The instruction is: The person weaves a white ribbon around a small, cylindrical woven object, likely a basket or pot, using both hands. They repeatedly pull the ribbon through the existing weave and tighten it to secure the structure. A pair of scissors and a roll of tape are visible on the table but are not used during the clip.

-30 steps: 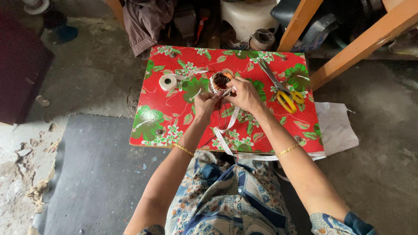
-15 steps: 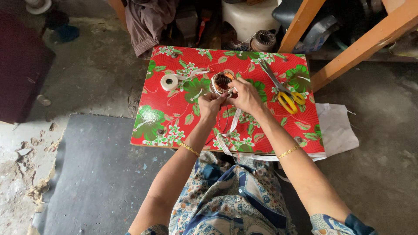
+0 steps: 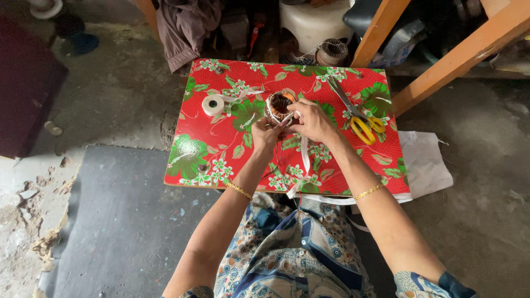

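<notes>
Setting: rough concrete floor, dark mat under you, low table (image 3: 221, 149) w/ red floral cover straight ahead.
Your L hand (image 3: 266, 134): fingers curled shut, pinching white tape strip (image 3: 304, 157) just below the coil; can't tell the exact grip pt.
Your R hand (image 3: 314, 121): closed, fingertips pressed at near rim of wound stator (image 3: 280, 103), also on the strip.
Stator: round, copper windings, sits on table centre-back, touching both sets of fingertips.
Strip: runs from the hands toward you, down over table's near edge.
Wrists: gold bracelet on each; L (image 3: 238, 190), R (image 3: 369, 192).
Tape roll (image 3: 212, 105): white, flat on cover, L of stator, well apart from L hand; loose tail leads toward stator.
Scissors (image 3: 359, 118): yellow handles, lying on cover R of your R hand, near but not touching.
White sheet (image 3: 425, 165): on floor under table's R edge.
Background: orange wooden beams (image 3: 458, 55) slanting at R, brown cloth (image 3: 185, 27) and a second coil (image 3: 331, 52) behind table.
</notes>
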